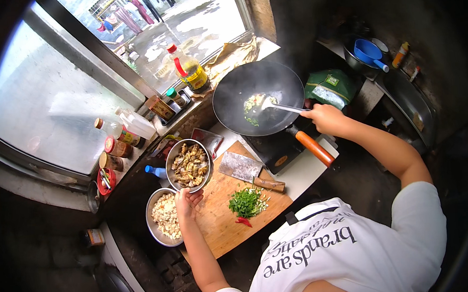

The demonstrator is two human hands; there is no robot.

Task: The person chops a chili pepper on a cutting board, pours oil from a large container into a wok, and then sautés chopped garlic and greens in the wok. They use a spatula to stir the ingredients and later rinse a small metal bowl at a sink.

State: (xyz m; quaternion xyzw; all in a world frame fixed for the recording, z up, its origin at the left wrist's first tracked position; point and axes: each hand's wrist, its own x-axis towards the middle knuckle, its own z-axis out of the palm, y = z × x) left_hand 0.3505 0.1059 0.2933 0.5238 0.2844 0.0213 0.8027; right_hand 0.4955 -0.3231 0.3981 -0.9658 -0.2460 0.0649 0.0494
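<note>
My right hand [324, 118] grips the handle of a metal spatula [281, 106], whose head rests among chopped greens and bits [252, 105] in a dark wok [231, 94]. My left hand [188, 202] is at the lower rim of a metal bowl [209, 165] of brown cooked pieces, fingers partly beneath it; its exact hold is unclear. Beside it stands a larger metal bowl [150, 223] of pale diced food. On the wooden cutting board [215, 234] lie a cleaver [241, 165], chopped green herbs [247, 203] and a red chili [244, 221].
The wok's wooden handle [314, 147] juts toward me over the black cooktop [278, 155]. An oil bottle [190, 71], seasoning jars [117, 146] and a red basket [106, 181] line the window sill. A green bag [328, 87] lies right of the wok, and a blue dipper [367, 51] sits farther right.
</note>
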